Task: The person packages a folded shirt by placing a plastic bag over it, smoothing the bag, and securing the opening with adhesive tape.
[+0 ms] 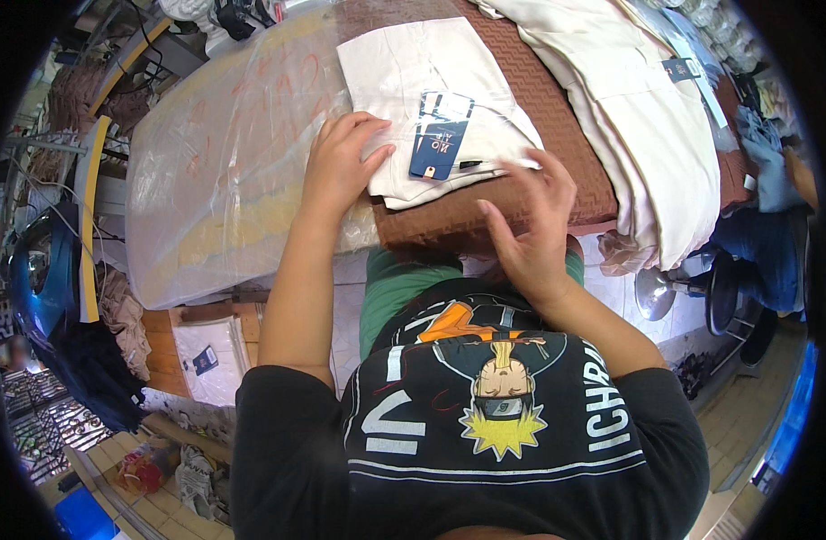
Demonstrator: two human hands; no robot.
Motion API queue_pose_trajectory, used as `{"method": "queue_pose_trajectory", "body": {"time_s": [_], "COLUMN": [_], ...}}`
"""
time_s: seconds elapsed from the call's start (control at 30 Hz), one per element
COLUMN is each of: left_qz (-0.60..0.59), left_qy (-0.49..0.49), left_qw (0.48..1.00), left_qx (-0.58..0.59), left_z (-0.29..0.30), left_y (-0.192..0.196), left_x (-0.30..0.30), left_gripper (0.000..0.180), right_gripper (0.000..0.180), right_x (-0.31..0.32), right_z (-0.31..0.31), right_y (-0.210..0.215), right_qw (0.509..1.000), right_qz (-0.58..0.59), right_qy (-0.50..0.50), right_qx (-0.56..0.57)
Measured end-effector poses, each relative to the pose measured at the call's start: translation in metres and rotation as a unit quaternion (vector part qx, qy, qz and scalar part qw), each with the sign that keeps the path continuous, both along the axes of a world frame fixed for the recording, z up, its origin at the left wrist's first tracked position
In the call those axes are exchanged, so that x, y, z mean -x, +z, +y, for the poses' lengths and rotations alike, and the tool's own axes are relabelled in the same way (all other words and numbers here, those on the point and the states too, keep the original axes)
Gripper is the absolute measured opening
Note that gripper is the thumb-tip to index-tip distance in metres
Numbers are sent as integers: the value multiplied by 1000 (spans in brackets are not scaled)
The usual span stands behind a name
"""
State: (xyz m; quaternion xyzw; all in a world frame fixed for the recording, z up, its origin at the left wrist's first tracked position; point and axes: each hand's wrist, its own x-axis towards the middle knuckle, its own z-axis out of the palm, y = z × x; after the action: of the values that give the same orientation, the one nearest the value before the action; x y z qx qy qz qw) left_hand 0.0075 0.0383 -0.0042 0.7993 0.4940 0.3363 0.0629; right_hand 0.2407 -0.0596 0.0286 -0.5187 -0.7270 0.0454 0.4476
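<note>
A folded cream garment lies in front of me on a brown patterned cloth. Its sheen looks like clear plastic around it, though I cannot be sure. On the garment sits a dark blue and white hang tag, with a small black label beside its lower end. My left hand rests at the garment's left edge, fingers stretched and thumb apart. Near the lower right corner hovers my right hand, slightly blurred, its fingers spread and holding nothing.
Left of the garment, clear plastic covers a padded surface. A stack of cream garments drapes over the brown cloth at right. Below left lies a packed garment with a tag. A round metal stool stands at right.
</note>
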Motion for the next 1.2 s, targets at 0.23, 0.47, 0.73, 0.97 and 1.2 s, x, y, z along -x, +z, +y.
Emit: {"method": "queue_pose_trajectory", "body": {"time_s": [0.23,0.47,0.73,0.97,1.2], "left_qz": [16,-81,-46,73,63], "left_qy": [2,21,32,3,-82], "left_qw": [998,994,997,995,991], "left_qx": [-54,-76,-52,-68,-88], "left_z": [11,11,9,19,38], "left_y": [-1,8,7,5,4], "left_x": [-11,-14,-17,-25,-20], "left_gripper": [13,10,19,31,19], "right_gripper": [16,17,34,25,20], "right_x": [21,22,31,35,23], "right_z": [46,60,59,64,69], "right_y": [-29,-34,-26,-32,-27], "right_qw": [977,968,976,963,953], "right_qz": [-187,-215,-194,-237,-249], "right_qy": [61,40,41,54,92], "right_qx": [-88,-123,-90,-113,-148]}}
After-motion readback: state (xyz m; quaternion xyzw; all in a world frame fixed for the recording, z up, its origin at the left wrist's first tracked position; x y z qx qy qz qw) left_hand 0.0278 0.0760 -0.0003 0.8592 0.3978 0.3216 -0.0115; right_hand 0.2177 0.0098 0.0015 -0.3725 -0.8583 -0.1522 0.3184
